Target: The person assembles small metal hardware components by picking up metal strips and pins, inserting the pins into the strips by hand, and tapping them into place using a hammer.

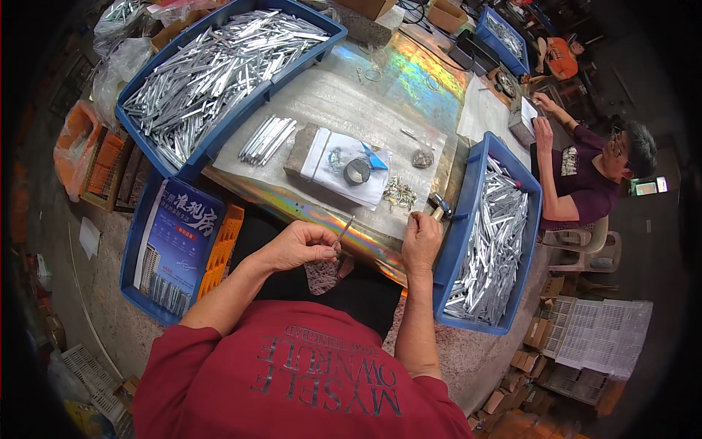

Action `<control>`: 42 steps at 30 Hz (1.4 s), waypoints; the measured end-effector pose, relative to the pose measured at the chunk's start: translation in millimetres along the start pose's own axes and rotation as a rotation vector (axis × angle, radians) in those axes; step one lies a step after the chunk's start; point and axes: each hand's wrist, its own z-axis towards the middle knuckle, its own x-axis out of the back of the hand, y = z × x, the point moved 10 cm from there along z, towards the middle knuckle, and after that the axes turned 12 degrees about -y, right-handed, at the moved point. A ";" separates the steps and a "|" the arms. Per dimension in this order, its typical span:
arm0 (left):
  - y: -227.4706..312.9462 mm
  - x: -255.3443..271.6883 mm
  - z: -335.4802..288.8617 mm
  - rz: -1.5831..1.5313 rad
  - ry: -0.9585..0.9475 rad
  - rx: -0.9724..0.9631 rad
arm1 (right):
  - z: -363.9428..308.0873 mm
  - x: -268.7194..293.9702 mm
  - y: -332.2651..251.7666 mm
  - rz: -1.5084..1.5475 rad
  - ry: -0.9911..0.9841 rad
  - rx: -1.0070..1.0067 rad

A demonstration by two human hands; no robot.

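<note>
My left hand (306, 246) is closed in a pinch on a thin metal strip (344, 233), held upright and tilted off the table's front edge. My right hand (422, 243) is closed above that edge, and what its fingers hold, if anything, is hidden. Just beyond it is a hammer (439, 205); I cannot tell if the hand touches its pale handle. In front of my hands, a block covered with white paper (333, 162) bears a small dark round cup (357, 171) and a blue scrap (375, 158). Small metal pins (398, 192) lie in a pile beside it.
Blue bins of silvery metal strips stand at the left (219, 69) and right (490, 249). A row of strips (268, 140) lies on the table, near a rounded lump (423, 159). Another person (585, 161) sits at the right. A blue crate (172, 249) stands low left.
</note>
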 end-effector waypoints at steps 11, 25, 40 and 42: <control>2.2 -1.8 0.2 0.005 -0.002 0.007 | 13.0 -31.0 -4.3 -0.099 -0.121 -0.075; -1.7 5.9 0.3 -0.020 0.035 0.000 | 13.6 -36.5 2.0 -0.081 -0.178 -0.079; 17.5 6.7 4.2 -0.013 0.182 -0.078 | -14.2 -34.4 2.6 0.982 -0.220 -0.201; 16.9 8.8 6.9 -0.016 0.228 -0.088 | -19.4 -35.0 -7.5 1.115 -0.238 -0.202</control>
